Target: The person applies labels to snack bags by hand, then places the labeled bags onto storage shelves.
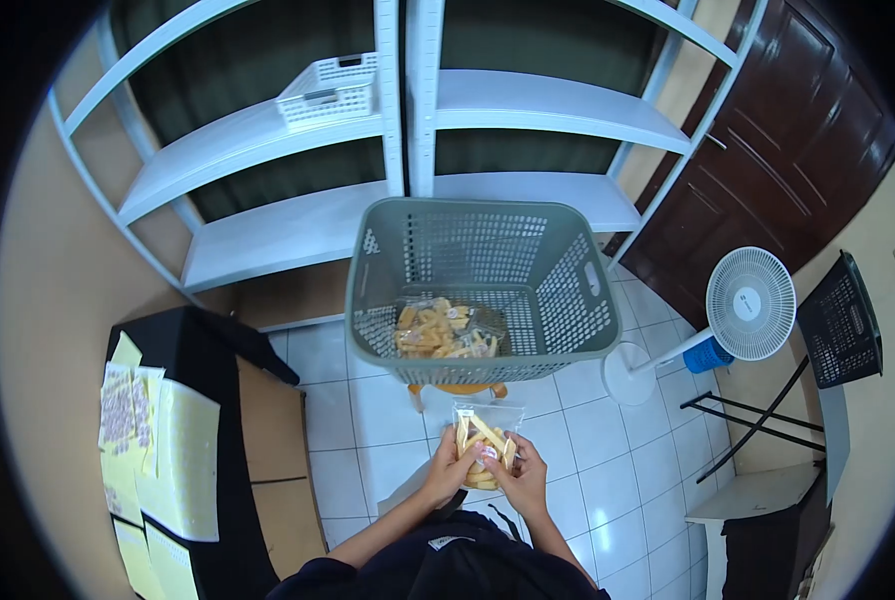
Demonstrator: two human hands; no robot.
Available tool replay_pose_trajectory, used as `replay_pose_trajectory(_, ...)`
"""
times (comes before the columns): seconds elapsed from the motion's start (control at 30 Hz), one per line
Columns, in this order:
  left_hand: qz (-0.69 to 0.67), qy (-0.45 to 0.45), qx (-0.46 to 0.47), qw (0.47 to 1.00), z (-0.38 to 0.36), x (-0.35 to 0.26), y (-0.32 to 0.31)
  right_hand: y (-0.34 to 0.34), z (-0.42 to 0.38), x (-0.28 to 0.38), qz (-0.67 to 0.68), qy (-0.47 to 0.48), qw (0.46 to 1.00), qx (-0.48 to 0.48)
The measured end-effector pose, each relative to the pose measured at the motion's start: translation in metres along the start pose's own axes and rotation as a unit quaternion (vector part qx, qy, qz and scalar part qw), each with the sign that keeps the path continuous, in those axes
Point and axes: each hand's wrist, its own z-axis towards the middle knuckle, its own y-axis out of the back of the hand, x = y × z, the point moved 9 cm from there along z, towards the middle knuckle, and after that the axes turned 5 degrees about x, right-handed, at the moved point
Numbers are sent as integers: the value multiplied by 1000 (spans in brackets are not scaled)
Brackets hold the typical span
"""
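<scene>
A clear zip bag of pale yellow snack sticks is held up in front of my body, its top edge toward the basket. My left hand grips the bag's left side, and my right hand grips its right side. Both thumbs press on the front, near a small round label. Just beyond stands a large grey-green plastic basket with perforated walls. Several similar bags of snack sticks lie at its bottom left, beside a darker bag.
The basket rests on an orange-legged stool. Behind are white shelves, one bearing a white basket. A fan and a black crate stand right. A black-covered table with yellow sheets is at left.
</scene>
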Motion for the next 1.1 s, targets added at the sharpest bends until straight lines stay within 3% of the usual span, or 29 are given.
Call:
replay_pose_trajectory(0.13, 107, 55, 125, 985, 72, 16, -29, 59, 45, 0, -21, -1, 999, -44)
replay_pose_trajectory(0.17, 202, 21, 130, 970, 87, 6, -36, 77, 57, 1, -12, 19, 998, -62)
replay_pose_trajectory(0.2, 200, 20, 136, 970, 103, -2, -43, 92, 70, 4, -15, 21, 997, -68)
replay_pose_trajectory(0.3, 510, -137, 140, 838, 148, -29, -66, 164, 108, 22, 8, 54, 984, -167)
replay_pose_trajectory(0.33, 506, -134, 135, 841, 162, -28, -69, 183, 123, 31, 3, 50, 985, -162)
replay_pose_trajectory(0.4, 598, -83, 131, 787, 182, -14, -71, 227, 150, 52, -11, 66, 970, -235)
replay_pose_trajectory(0.47, 613, -59, 123, 778, 194, 2, -69, 256, 186, 56, 10, 66, 973, -222)
replay_pose_trajectory(0.53, 682, -19, 134, 719, 201, 26, -66, 279, 219, 49, 32, 73, 976, -202)
replay_pose_trajectory(0.6, 678, -10, 91, 730, 205, 33, -63, 296, 252, 31, 35, 35, 984, -172)
replay_pose_trajectory(0.67, 657, 113, 56, 744, 205, 53, -49, 299, 283, 20, 17, 27, 991, -133)
replay_pose_trajectory(0.73, 640, 117, -7, 759, 203, 52, -48, 289, 309, 10, 3, 3, 999, -44)
replay_pose_trajectory(0.8, 714, 80, -113, 687, 195, 22, -44, 275, 325, 2, 30, -20, 999, -3)
replay_pose_trajectory(0.87, 719, 62, -210, 660, 180, 17, -26, 264, 330, -8, 21, -43, 998, 37)
replay_pose_trajectory(1.0, 686, 66, -371, 622, 147, -17, 2, 270, 342, -19, 0, -59, 998, 0)
replay_pose_trajectory(1.1, 678, 53, -381, 627, 138, -25, 12, 268, 344, -14, 19, -57, 998, -28)
